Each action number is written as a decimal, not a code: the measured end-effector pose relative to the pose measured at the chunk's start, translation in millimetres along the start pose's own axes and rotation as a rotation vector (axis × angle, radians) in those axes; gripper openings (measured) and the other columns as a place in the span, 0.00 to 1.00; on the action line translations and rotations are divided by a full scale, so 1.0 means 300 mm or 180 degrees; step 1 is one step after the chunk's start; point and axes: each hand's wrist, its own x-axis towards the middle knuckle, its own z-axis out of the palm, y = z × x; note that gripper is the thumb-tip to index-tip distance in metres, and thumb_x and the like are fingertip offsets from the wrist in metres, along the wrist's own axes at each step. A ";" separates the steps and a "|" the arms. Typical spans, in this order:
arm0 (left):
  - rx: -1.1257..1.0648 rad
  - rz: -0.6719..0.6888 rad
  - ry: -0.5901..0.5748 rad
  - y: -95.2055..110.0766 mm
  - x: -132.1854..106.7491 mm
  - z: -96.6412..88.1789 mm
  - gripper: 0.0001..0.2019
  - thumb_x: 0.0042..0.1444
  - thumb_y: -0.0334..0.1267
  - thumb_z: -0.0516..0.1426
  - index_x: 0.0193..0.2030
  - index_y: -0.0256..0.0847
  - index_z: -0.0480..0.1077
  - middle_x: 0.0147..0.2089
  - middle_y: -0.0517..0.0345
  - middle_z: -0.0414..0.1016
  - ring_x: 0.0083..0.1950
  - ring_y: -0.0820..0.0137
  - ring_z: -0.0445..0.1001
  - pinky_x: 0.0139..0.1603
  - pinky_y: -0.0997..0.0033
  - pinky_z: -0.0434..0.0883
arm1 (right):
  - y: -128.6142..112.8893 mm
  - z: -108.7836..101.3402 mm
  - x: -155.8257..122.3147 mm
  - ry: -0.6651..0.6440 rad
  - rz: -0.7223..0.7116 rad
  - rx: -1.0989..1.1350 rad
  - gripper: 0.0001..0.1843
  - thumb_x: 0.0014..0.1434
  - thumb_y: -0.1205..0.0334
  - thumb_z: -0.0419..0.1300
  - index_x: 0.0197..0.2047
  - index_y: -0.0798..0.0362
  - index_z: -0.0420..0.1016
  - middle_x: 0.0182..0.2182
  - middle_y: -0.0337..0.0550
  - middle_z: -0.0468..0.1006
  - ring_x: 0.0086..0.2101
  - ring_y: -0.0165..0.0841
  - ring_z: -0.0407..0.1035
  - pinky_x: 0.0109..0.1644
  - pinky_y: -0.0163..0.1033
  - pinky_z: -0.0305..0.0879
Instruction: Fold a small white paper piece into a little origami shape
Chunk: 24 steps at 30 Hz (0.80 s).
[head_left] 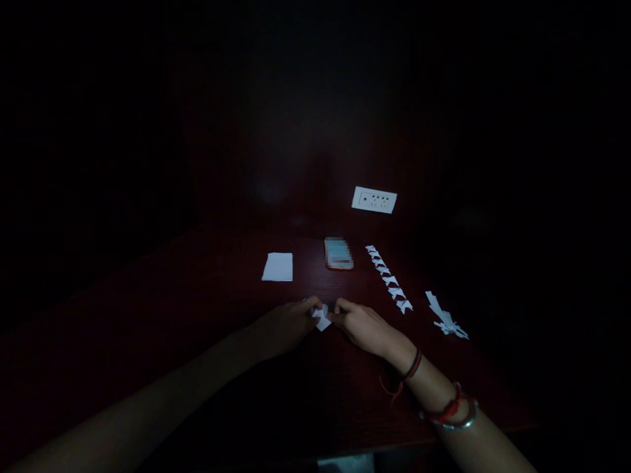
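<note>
A small piece of white paper (pixel 323 320), with folds showing in it, is between my two hands just above the dark red table. My left hand (pixel 292 323) pinches its left side, fingers closed, a ring on one finger. On the right side, my right hand (pixel 363 326) grips the paper between thumb and fingertips. Bracelets and red cords circle the right wrist. A row of folded white paper pieces (pixel 389 280) lies to the right of the hands. Farther right is a loose heap of white paper strips (pixel 446 318).
A stack of white paper squares (pixel 278 267) lies beyond my left hand. Behind the hands is a phone-like rectangle (pixel 338 253) with a blurred, light-blue face. A white socket panel (pixel 374 200) sits on the dark back wall. The table (pixel 197 295) is dimly lit.
</note>
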 end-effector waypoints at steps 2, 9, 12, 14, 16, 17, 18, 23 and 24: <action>-0.0188 -0.0120 -0.0044 0.016 0.001 -0.012 0.12 0.57 0.34 0.43 0.47 0.44 0.58 0.40 0.62 0.66 0.34 0.75 0.67 0.32 0.77 0.61 | -0.001 0.003 0.004 0.0085 0.0010 -0.0056 0.12 0.58 0.63 0.43 0.36 0.55 0.65 0.33 0.43 0.66 0.31 0.27 0.62 0.34 0.30 0.55; -0.0069 0.0010 0.0090 0.024 -0.006 -0.002 0.19 0.55 0.33 0.44 0.54 0.43 0.50 0.49 0.57 0.62 0.42 0.71 0.67 0.38 0.75 0.62 | 0.005 0.003 0.007 0.0178 -0.0152 0.0068 0.10 0.55 0.65 0.48 0.35 0.53 0.70 0.32 0.42 0.67 0.32 0.27 0.63 0.36 0.30 0.57; 0.0089 0.0074 0.0126 0.002 -0.009 0.020 0.20 0.54 0.33 0.45 0.55 0.39 0.51 0.53 0.52 0.58 0.46 0.68 0.64 0.42 0.72 0.62 | 0.011 0.001 0.005 0.0132 -0.0190 0.0229 0.10 0.54 0.67 0.49 0.36 0.53 0.70 0.32 0.41 0.66 0.33 0.26 0.63 0.36 0.30 0.57; 0.0147 0.0158 0.0116 -0.009 -0.009 0.027 0.16 0.54 0.32 0.45 0.51 0.40 0.57 0.53 0.53 0.57 0.47 0.69 0.64 0.43 0.72 0.62 | 0.014 -0.002 0.003 0.0089 -0.0236 0.0312 0.10 0.54 0.67 0.50 0.37 0.53 0.70 0.33 0.41 0.66 0.33 0.26 0.63 0.37 0.30 0.57; 0.0135 0.0180 0.0077 -0.013 -0.008 0.028 0.14 0.54 0.31 0.45 0.47 0.41 0.62 0.52 0.56 0.59 0.46 0.70 0.64 0.44 0.73 0.61 | 0.017 -0.004 0.000 0.0055 -0.0281 0.0360 0.10 0.54 0.67 0.50 0.38 0.52 0.70 0.33 0.41 0.65 0.33 0.26 0.62 0.38 0.30 0.58; 0.0108 0.0180 0.0039 -0.013 -0.008 0.025 0.13 0.54 0.31 0.45 0.45 0.42 0.63 0.51 0.58 0.60 0.45 0.71 0.64 0.44 0.74 0.61 | 0.019 -0.004 -0.001 0.0056 -0.0287 0.0371 0.10 0.54 0.67 0.50 0.38 0.52 0.70 0.33 0.41 0.65 0.34 0.26 0.62 0.38 0.30 0.58; 0.0073 0.0177 -0.0004 -0.011 -0.007 0.022 0.13 0.55 0.31 0.44 0.44 0.43 0.64 0.50 0.59 0.61 0.45 0.72 0.65 0.43 0.74 0.61 | 0.020 -0.004 -0.001 0.0075 -0.0279 0.0375 0.10 0.53 0.67 0.50 0.37 0.52 0.70 0.33 0.41 0.65 0.34 0.26 0.62 0.38 0.30 0.58; 0.0116 0.0232 -0.0033 0.004 -0.009 0.003 0.12 0.55 0.31 0.45 0.42 0.43 0.64 0.48 0.60 0.62 0.42 0.73 0.65 0.41 0.75 0.62 | 0.018 0.006 0.003 0.0349 -0.0121 0.0466 0.08 0.51 0.67 0.52 0.33 0.54 0.71 0.38 0.41 0.62 0.34 0.26 0.62 0.38 0.31 0.58; 0.0177 0.0264 -0.0013 0.007 -0.009 0.000 0.12 0.54 0.31 0.45 0.42 0.43 0.65 0.49 0.60 0.62 0.43 0.72 0.65 0.41 0.75 0.61 | 0.017 0.008 0.005 0.0396 -0.0103 0.0502 0.07 0.51 0.67 0.52 0.32 0.54 0.71 0.39 0.41 0.62 0.35 0.26 0.62 0.39 0.31 0.59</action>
